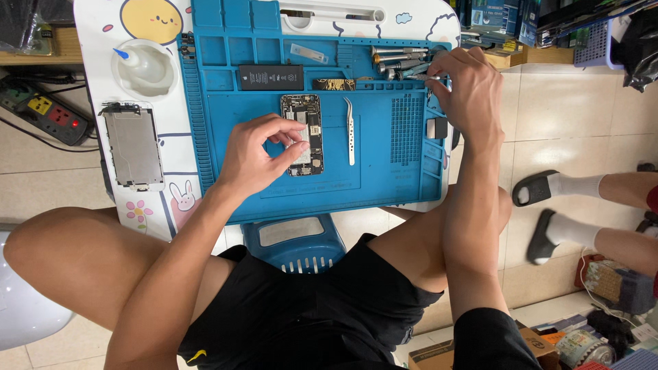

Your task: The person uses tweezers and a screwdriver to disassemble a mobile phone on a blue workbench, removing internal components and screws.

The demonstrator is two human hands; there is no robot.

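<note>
- Tiled floor surrounds a small white table [439, 20] printed with cartoon figures; most of its top is covered by a blue repair mat [384, 171], and the table's far edge is cut off by the top of the frame.
- An opened phone body [306, 113] lies upright near the middle of the mat, its circuit boards exposed. Its lower half is partly hidden behind the left hand.
- The left hand [257, 154] rests on the mat at the phone's left side, thumb and forefinger pinched narrowly together over the phone's lower part. Whether anything tiny sits between the fingertips is too small to make out.
- The right hand [462, 85] reaches to the mat's upper right corner, fingers curled down among a row of screwdrivers [397, 62]. A thin metal shaft shows by the fingertips, but I cannot tell whether the hand actually grips one, since the palm side is turned away.
- Silver tweezers [350, 130] lie just right of the phone, apart from both hands.
- A black battery [271, 77] lies above the phone, well clear of it.
- A removed screen panel [132, 145], metal backing up, lies on the bare table left of the mat, below a white glue bottle [140, 60].
- Another person's feet in dark sandals [545, 212] show at the right, legs cut off by the frame edge.
</note>
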